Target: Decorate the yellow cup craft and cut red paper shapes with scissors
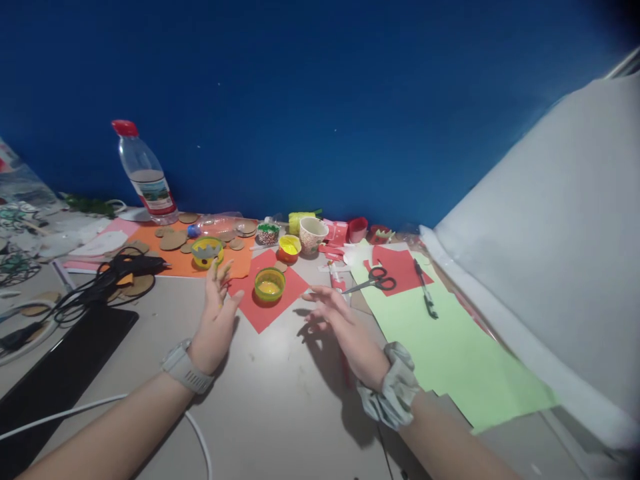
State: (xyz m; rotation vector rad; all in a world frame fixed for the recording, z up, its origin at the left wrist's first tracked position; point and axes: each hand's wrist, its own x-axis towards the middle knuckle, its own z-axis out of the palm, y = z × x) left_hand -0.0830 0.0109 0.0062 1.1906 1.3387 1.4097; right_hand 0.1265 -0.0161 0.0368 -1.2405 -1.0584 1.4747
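Both of my hands hover over the grey table with nothing in them. My left hand (219, 313) has its fingers apart, left of a red paper sheet (259, 320). On that sheet stands a small yellow-green cup (270, 285) with something yellow inside. Behind my left fingertips is a yellow cup (207, 253) with a grey crown-shaped cutout on its front. My right hand (337, 320) is to the right of the red sheet, fingers stretched and spread, casting a shadow below. Near its fingers lie scissors (375, 279) with black handles.
Light green paper (425, 340) and a black pen (425, 290) lie right. A patterned paper cup (313, 235) and a red-yellow cup (289, 248) stand behind. Left are a water bottle (146, 177), a black glue gun (133, 263) with cord, cardboard discs and a black phone-like slab (65, 373).
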